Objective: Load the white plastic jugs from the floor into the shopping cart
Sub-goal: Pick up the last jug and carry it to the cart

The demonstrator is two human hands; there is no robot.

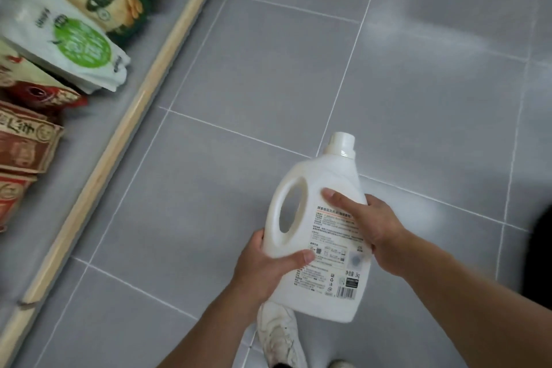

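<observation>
Right, going L to R: store shelf w/ snack pouches runs down the left edge, grey tile floor fills the rest. I judge the step as mid-carry: one white jug is off the floor, held in both hands over the tiles, just above my white shoe. Left hand grips the lower handle side, thumb laid flat across the front by the label; its other fingers go behind the body, so can't tell how they lie. The jug is tilted, cap pointing away from me, handle loop to the left, back label w/ small print and barcode facing up. It's opaque white, so can't tell the fill level. Right hand clamps the opp. side, thumb stretched over the front, fingers curled round the far edge. No cart in view and no other jugs either, so the next move prob. calls for turning to find the cart, then lowering the jug in w/ both hands.
</observation>
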